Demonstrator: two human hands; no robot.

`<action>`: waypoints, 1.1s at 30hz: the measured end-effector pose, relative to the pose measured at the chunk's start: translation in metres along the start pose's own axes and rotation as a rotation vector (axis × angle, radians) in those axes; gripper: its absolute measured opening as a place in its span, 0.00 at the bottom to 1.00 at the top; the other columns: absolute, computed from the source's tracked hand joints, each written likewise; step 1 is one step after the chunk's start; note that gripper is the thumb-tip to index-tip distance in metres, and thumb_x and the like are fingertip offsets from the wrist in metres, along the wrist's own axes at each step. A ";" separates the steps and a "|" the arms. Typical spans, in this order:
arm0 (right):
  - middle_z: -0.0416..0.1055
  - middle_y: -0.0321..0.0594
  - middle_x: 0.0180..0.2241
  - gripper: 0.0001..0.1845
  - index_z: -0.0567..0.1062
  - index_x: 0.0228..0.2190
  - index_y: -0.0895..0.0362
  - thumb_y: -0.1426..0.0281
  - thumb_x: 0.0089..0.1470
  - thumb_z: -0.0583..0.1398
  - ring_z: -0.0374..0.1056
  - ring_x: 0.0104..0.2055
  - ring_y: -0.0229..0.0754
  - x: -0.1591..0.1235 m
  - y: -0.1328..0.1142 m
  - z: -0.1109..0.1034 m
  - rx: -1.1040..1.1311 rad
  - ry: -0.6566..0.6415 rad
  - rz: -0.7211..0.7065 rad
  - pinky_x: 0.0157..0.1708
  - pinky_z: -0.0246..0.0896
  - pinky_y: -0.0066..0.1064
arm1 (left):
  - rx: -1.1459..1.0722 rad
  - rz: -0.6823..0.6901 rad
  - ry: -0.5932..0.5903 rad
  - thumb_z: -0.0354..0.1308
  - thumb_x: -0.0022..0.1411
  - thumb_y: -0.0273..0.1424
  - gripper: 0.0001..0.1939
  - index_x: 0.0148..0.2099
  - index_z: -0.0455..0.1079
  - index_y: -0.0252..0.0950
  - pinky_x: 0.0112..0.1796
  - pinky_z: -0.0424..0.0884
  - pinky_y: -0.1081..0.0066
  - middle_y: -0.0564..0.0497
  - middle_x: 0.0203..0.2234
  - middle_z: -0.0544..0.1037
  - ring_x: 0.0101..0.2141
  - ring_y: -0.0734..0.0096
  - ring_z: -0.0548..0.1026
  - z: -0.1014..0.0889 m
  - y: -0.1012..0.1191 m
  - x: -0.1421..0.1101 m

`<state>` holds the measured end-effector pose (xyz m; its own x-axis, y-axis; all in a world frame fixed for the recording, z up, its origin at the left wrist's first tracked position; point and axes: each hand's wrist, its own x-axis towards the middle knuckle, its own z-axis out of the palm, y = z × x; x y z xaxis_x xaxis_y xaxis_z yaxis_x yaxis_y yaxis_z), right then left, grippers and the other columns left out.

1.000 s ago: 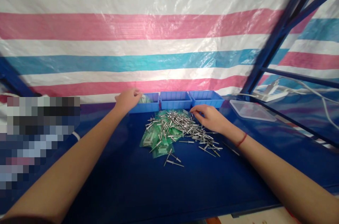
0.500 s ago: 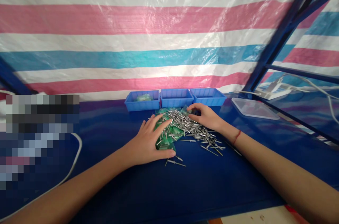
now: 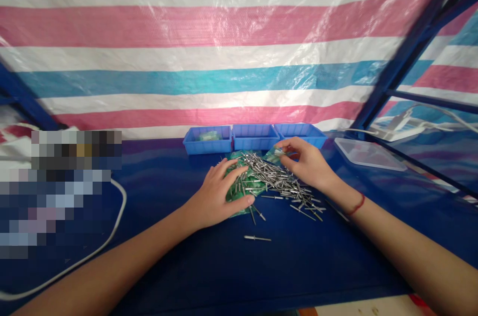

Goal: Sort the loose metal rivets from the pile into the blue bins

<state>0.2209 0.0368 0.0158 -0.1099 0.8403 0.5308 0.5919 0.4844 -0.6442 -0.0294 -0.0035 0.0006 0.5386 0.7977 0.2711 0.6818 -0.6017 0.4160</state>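
A heap of silvery blind rivets (image 3: 276, 176) lies on the dark blue table, partly on top of green plastic bags (image 3: 257, 184). My left hand (image 3: 220, 194) spreads its fingers over the left side of the heap and the bag there; its fingertips touch or nearly touch them. At the heap's far right edge, my right hand (image 3: 304, 161) pinches a small green plastic bag (image 3: 274, 155) between thumb and fingers. A lone rivet (image 3: 257, 239) lies nearer to me, and a few others are scattered by my left thumb.
Three blue bins (image 3: 255, 143) stand in a row behind the heap; the left one (image 3: 207, 147) holds a greenish packet. A clear plastic lid (image 3: 369, 154) lies to the right, near a white power strip (image 3: 398, 129). A white cable (image 3: 121, 211) curves along the left.
My right hand has shifted right and now lifts a green bag at the heap's edge. A rivet near my left thumb has slid toward me. The view has turned slightly left.
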 end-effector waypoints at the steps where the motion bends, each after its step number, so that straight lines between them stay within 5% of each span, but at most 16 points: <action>1: 0.72 0.44 0.35 0.08 0.73 0.33 0.56 0.70 0.47 0.59 0.69 0.35 0.45 -0.001 -0.004 -0.001 0.003 0.016 0.000 0.36 0.66 0.40 | 0.005 0.003 0.029 0.51 0.60 0.49 0.31 0.61 0.57 0.43 0.59 0.48 0.46 0.44 0.62 0.55 0.63 0.48 0.47 0.000 0.001 0.002; 5: 0.71 0.40 0.32 0.07 0.70 0.31 0.55 0.67 0.47 0.61 0.69 0.33 0.42 -0.006 -0.021 -0.001 0.244 0.008 0.068 0.35 0.65 0.38 | -0.017 0.046 0.171 0.54 0.60 0.45 0.28 0.59 0.61 0.39 0.58 0.52 0.50 0.43 0.58 0.63 0.61 0.51 0.53 0.000 0.010 0.015; 10: 0.70 0.35 0.27 0.12 0.69 0.28 0.56 0.67 0.41 0.65 0.67 0.29 0.37 -0.015 -0.038 0.009 0.624 -0.110 0.224 0.33 0.66 0.35 | -0.237 -0.043 0.245 0.54 0.61 0.40 0.20 0.52 0.67 0.36 0.48 0.66 0.60 0.44 0.44 0.75 0.46 0.60 0.71 0.004 0.026 0.037; 18: 0.69 0.35 0.30 0.14 0.68 0.33 0.56 0.64 0.45 0.64 0.66 0.28 0.35 -0.021 -0.046 0.015 0.663 -0.108 0.277 0.28 0.62 0.30 | -0.206 0.003 0.407 0.55 0.62 0.32 0.06 0.36 0.70 0.35 0.36 0.67 0.71 0.52 0.29 0.75 0.32 0.71 0.72 0.000 0.028 0.036; 23: 0.65 0.36 0.20 0.23 0.66 0.25 0.58 0.50 0.54 0.52 0.59 0.19 0.32 -0.024 -0.051 0.017 0.670 -0.216 0.420 0.16 0.47 0.25 | 0.030 0.252 0.450 0.53 0.63 0.27 0.08 0.43 0.71 0.37 0.40 0.66 0.66 0.50 0.34 0.74 0.37 0.68 0.71 -0.005 0.016 0.034; 27: 0.67 0.34 0.19 0.19 0.65 0.27 0.57 0.53 0.50 0.60 0.57 0.17 0.30 -0.025 -0.052 0.018 0.719 -0.240 0.435 0.16 0.47 0.24 | 0.104 0.375 0.446 0.50 0.62 0.21 0.15 0.46 0.72 0.40 0.43 0.65 0.62 0.48 0.41 0.73 0.42 0.66 0.70 -0.004 0.013 0.031; 30: 0.68 0.32 0.19 0.17 0.65 0.30 0.56 0.58 0.46 0.64 0.62 0.20 0.32 -0.025 -0.050 0.019 0.770 -0.211 0.400 0.20 0.54 0.25 | -0.026 0.351 0.421 0.46 0.60 0.18 0.19 0.48 0.71 0.39 0.45 0.66 0.64 0.46 0.46 0.71 0.46 0.66 0.69 -0.003 0.016 0.030; 33: 0.69 0.32 0.21 0.18 0.64 0.30 0.56 0.59 0.46 0.64 0.65 0.23 0.34 -0.024 -0.046 0.021 0.753 -0.185 0.360 0.23 0.57 0.25 | -0.312 0.189 0.421 0.45 0.59 0.19 0.22 0.53 0.67 0.38 0.43 0.68 0.68 0.46 0.48 0.70 0.44 0.69 0.71 -0.005 0.020 0.031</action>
<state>0.1790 -0.0007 0.0212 -0.1841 0.9686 0.1670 -0.0656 0.1574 -0.9854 -0.0018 0.0093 0.0211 0.3494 0.6625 0.6626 0.3788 -0.7467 0.5468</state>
